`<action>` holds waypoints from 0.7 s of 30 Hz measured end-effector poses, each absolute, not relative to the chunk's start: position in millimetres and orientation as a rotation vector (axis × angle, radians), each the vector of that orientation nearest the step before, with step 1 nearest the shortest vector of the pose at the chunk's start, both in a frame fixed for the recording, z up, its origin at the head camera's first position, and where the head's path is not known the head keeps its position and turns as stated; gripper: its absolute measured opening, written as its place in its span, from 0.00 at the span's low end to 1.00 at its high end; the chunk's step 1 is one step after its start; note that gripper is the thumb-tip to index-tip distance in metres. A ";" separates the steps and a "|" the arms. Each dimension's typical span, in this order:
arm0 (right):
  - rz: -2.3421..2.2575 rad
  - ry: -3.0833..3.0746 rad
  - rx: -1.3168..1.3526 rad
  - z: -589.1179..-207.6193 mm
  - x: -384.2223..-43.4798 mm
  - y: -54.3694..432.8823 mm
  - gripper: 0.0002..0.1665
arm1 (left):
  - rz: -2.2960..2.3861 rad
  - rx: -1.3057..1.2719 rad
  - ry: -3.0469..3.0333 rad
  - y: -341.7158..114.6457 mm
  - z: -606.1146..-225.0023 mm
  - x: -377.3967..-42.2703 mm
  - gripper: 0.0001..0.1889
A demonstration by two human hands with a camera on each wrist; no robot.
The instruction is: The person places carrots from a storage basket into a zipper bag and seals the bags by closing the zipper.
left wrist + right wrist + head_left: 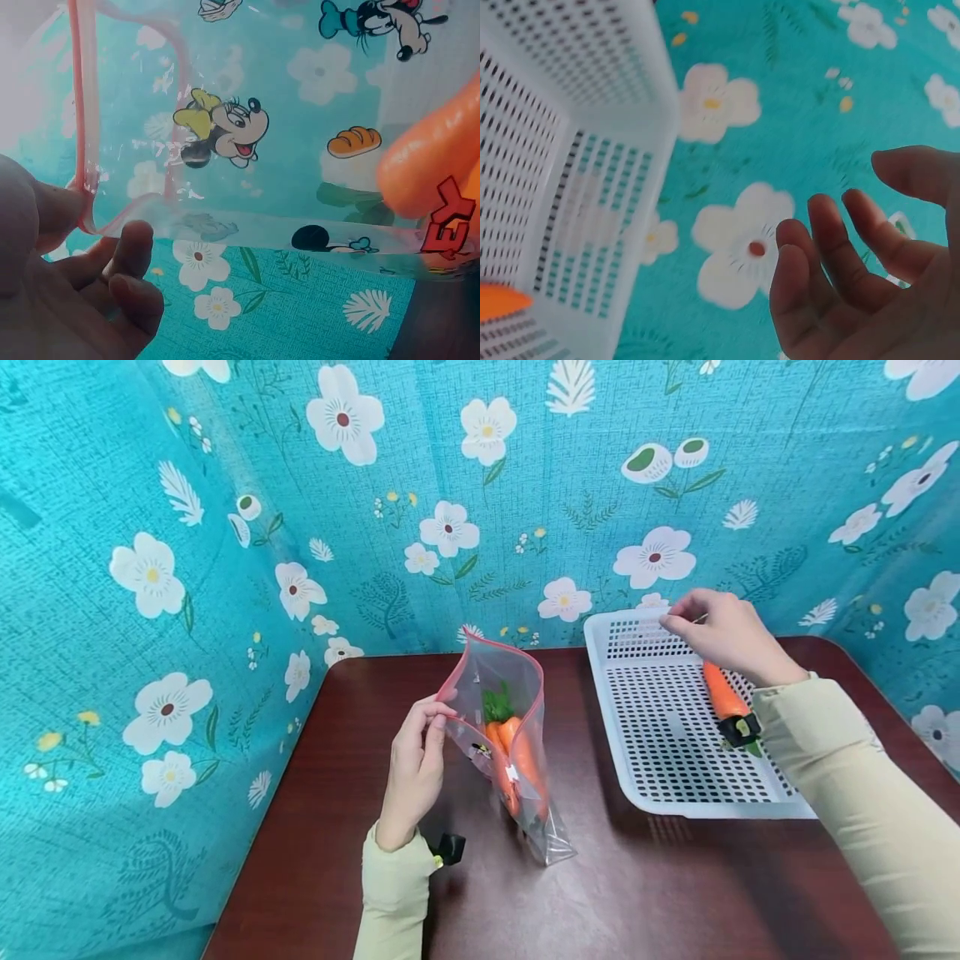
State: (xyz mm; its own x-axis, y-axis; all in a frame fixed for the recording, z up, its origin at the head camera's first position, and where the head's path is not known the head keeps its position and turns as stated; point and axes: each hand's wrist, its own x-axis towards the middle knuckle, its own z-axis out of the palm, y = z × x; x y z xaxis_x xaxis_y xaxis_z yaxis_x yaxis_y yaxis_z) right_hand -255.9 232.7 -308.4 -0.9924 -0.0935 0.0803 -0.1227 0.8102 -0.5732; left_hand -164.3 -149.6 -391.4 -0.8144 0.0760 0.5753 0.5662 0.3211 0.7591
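My left hand [417, 766] pinches the red-edged rim of a clear zip bag [546, 835] between thumb and fingers. The bag's mouth gapes, and cartoon prints [232, 127] show on its side. Several orange carrots [528, 764] with green tops lie inside it. Over the back of a white perforated basket [633, 789], my right hand [723, 631] is raised with loosely bent fingers and nothing between them, as the right wrist view shows. Another carrot [722, 692] lies in the basket below that hand, partly hidden by the wrist and its camera.
A dark red-brown table [322, 802] carries the bag and, to its right, the basket. Behind and at both sides hangs a teal flowered cloth [405, 468]. The basket's raised walls stand close to the back edge of the table.
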 end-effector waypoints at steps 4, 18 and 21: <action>0.932 -2.980 0.125 -318.5 -263.1 245.0 0.33 | -1.519 -0.591 -2.146 -148.2 -390.9 -163.3 0.07; 0.763 -3.126 -0.206 -391.3 -287.2 275.0 0.21 | -1.452 -0.599 -2.149 -139.3 -376.5 -155.6 0.07; 0.681 -3.176 -0.289 -404.1 -286.8 279.9 0.17 | -1.459 -0.606 -2.141 -142.6 -390.3 -162.5 0.07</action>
State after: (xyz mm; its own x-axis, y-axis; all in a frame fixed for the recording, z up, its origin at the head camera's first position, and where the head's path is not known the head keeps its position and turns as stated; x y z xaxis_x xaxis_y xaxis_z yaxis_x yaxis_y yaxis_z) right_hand -286.8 279.9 -404.1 -0.9772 0.1471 -0.1532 0.1970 0.8976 -0.3945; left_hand -162.5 -142.6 -390.3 -0.7891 0.0920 0.6074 0.5989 0.3350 0.7274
